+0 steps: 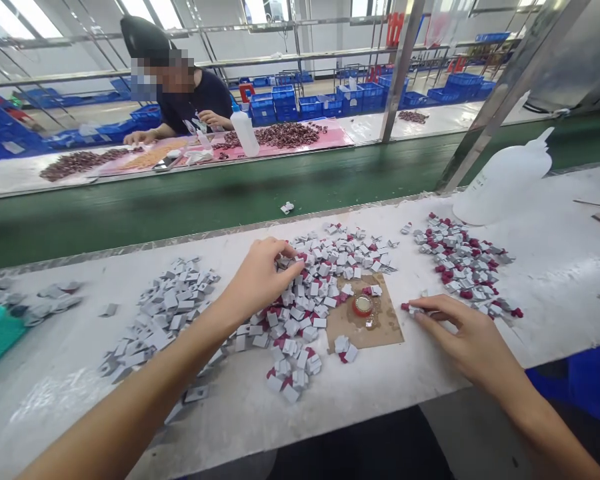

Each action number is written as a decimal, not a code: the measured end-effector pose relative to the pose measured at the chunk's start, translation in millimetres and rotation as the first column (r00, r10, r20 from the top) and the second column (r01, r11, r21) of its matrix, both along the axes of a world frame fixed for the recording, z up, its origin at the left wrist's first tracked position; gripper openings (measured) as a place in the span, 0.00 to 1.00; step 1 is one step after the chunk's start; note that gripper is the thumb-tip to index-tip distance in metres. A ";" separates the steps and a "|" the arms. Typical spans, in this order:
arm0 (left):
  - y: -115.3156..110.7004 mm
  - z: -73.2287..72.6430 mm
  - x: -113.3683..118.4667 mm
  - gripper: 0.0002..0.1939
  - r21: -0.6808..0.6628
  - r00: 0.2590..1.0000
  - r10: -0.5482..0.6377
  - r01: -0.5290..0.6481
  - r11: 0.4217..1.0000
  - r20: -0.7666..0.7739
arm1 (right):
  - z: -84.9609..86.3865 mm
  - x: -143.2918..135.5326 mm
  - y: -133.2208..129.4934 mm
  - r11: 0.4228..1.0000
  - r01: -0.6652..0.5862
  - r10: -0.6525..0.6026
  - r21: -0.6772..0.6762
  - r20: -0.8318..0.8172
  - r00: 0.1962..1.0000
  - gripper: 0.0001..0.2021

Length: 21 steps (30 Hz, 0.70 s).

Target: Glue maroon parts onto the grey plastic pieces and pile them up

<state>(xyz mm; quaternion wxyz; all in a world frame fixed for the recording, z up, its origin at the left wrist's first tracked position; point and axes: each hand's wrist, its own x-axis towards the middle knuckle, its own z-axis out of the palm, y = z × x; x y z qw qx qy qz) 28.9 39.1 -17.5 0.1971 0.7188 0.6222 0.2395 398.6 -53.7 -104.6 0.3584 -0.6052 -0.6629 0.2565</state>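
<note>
My left hand (273, 267) reaches into the top left of a middle pile of grey and dark red pieces (320, 267); its thumb and fingers curl around a piece there, partly hidden among the others. Pinched between the thumb and fingers of my right hand (447, 327) is a small grey and dark red piece (411, 307), held over the white table. Between the hands lies a brown cardboard square (390, 325) with a small red-rimmed round container (363, 305) and wet smears on it.
Grey pieces (173, 300) lie left, and a mixed pile (460, 260) lies right by a white bottle (505, 180). A green basket (0, 337) sits far left. Beyond the green belt (230, 207), a person (190, 100) works. A metal post (505, 93) slants at right.
</note>
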 end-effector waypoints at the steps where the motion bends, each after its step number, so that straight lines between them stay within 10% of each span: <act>1: -2.3 1.0 1.1 0.14 0.002 1.000 0.006 -0.006 1.000 0.010 | 0.7 -0.7 -1.1 0.999 0.032 -0.032 -0.003 -0.015 0.999 0.22; 11: -47.5 14.7 9.4 0.17 -0.036 0.983 0.073 -0.068 0.997 0.167 | 14.8 -18.5 -12.7 0.991 0.132 -0.124 0.007 -0.279 0.952 0.15; 21: -45.4 5.3 6.7 0.13 -0.034 0.973 0.158 -0.155 0.987 0.169 | -14.9 -26.0 -11.8 0.984 0.166 -0.143 0.064 -0.275 0.951 0.12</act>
